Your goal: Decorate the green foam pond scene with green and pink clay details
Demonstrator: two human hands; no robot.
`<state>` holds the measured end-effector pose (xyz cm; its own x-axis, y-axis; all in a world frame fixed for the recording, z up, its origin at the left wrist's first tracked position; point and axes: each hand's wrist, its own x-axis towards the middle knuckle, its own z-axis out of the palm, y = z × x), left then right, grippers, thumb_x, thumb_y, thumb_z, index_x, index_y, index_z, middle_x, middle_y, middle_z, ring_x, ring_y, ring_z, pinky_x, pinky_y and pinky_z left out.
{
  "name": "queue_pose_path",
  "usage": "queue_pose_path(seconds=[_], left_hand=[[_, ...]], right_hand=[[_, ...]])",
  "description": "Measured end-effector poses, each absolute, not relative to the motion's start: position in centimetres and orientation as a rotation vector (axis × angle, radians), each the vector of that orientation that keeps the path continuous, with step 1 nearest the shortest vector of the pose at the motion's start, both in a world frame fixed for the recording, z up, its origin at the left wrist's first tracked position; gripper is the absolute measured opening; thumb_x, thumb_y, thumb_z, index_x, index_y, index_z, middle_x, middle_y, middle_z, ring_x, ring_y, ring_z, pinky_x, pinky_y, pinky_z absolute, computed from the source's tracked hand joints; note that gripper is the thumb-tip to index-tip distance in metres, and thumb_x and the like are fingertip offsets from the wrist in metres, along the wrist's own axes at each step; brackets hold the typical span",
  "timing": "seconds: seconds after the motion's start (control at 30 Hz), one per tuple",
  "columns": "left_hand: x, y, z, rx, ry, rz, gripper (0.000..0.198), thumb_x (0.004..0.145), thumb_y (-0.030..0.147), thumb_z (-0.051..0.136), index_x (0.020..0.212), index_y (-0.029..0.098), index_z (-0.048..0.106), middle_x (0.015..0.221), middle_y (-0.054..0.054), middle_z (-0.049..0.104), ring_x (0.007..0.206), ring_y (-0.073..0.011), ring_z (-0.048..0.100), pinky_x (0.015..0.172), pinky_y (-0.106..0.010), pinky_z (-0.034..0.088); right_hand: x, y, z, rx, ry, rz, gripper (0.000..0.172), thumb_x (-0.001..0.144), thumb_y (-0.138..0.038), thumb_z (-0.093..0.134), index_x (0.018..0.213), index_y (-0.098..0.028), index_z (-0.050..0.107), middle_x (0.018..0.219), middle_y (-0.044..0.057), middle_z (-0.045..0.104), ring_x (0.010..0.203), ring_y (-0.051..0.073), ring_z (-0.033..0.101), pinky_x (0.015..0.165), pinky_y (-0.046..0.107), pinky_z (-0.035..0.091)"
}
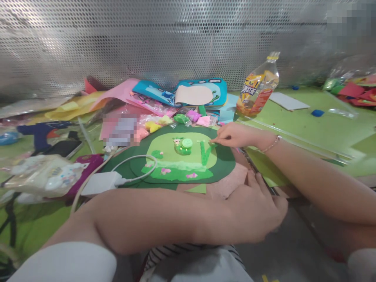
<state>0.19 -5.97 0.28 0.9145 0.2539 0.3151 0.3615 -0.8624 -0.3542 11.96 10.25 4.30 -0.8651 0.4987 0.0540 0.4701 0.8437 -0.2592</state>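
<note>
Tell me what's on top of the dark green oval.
A light green oval with green clay shapes and pink bits; a white cable loops over its left. The right hand touches it. The left forearm hides its near edge.

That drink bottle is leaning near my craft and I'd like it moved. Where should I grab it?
Probably around the labelled middle of the drink bottle, fingers wrapping from its right side: it leans with the yellow cap up and right, and the right hand pinching a green piece lies to its lower left.

Matt green felt collage (pixel 226 160), glossy plastic bottle (pixel 258 88), perforated metal wall (pixel 147 39).
</note>
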Motion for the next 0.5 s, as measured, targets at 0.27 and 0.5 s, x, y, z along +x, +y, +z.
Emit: queue_pose_path(seconds=[0.27,0.5], left_hand=[[0.1,-6.2,0.4,-2.678,-0.467,-0.358,0.057,0.072,0.039,0.057,0.112,-0.001,0.045,0.113,-0.036,0.053,0.111,-0.0426,0.051,0.089,-0.054,0.04],[0.2,-6.2,1.2,-2.699,-0.738,-0.33,0.032,0.077,0.032,0.05,0.095,0.005,0.049,0.117,-0.037,0.05,0.11,-0.0455,0.051,0.077,-0.051,0.046]], right_hand=[[12.0,10.3,4.2,-0.801,-2.898,0.386,0.049,0.091,-0.037,0.04,0.047,-0.016,0.034,0.053,-0.003,0.035,0.049,0.006,0.033,0.054,0.025,0.029],[12.0,10.3,4.5,-0.879,-2.723,0.32,0.038,0.088,-0.034,0.042,0.054,-0.016,0.045,0.055,-0.001,0.045,0.054,0.009,0.039,0.056,0.025,0.031]])
